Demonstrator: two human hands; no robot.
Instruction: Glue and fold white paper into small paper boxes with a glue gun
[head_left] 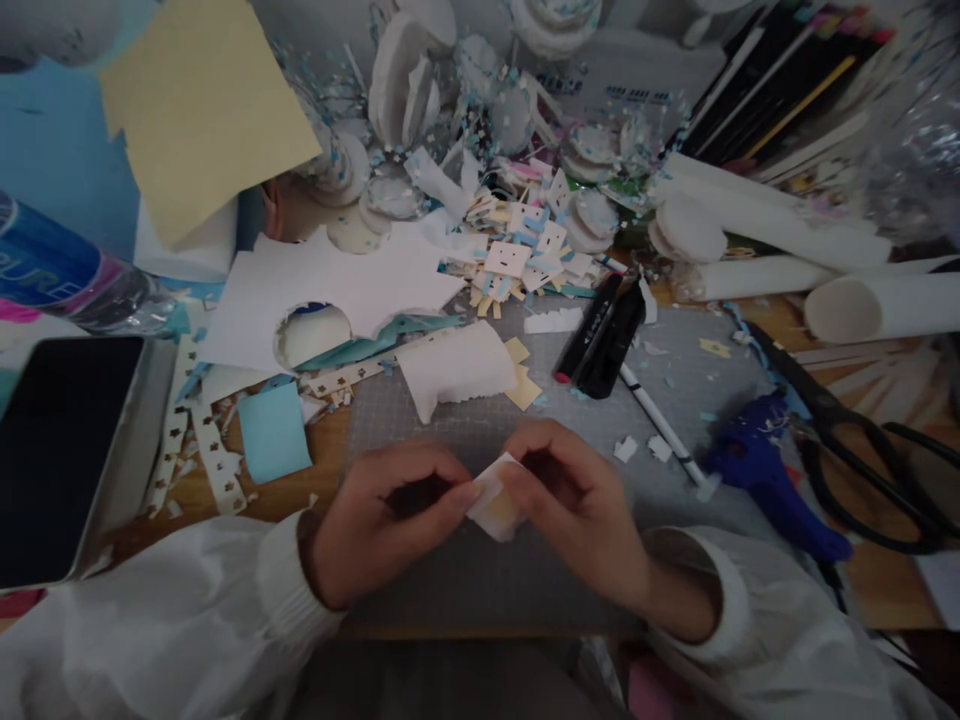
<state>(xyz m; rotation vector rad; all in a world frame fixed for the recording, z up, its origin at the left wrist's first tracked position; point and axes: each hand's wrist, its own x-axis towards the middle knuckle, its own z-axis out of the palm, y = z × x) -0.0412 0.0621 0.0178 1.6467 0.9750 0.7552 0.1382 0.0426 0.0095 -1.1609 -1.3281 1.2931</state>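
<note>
White sleeves frame the bottom edge, and from them both hands meet over the grey cutting mat (480, 430). Left hand (375, 520) and right hand (577, 500) each have their grip pinched together on a small paper piece (495, 497) — white with a tan face — held between them just above the mat's near half. Open room is scarce: only the mat's strip around the hands is bare. Just beyond them lies a curled white paper (454, 370); to the right, well clear of the fingers, black markers (604, 335) and a white pen (660, 425) slant across the mat. A blue glue gun (757, 470) and black scissors (862, 450) crowd the counter's right edge. A dark tablet (60, 440) fills the left edge — a light blue square (274, 432) between it and the mat. Paper scraps pile along the far side.
</note>
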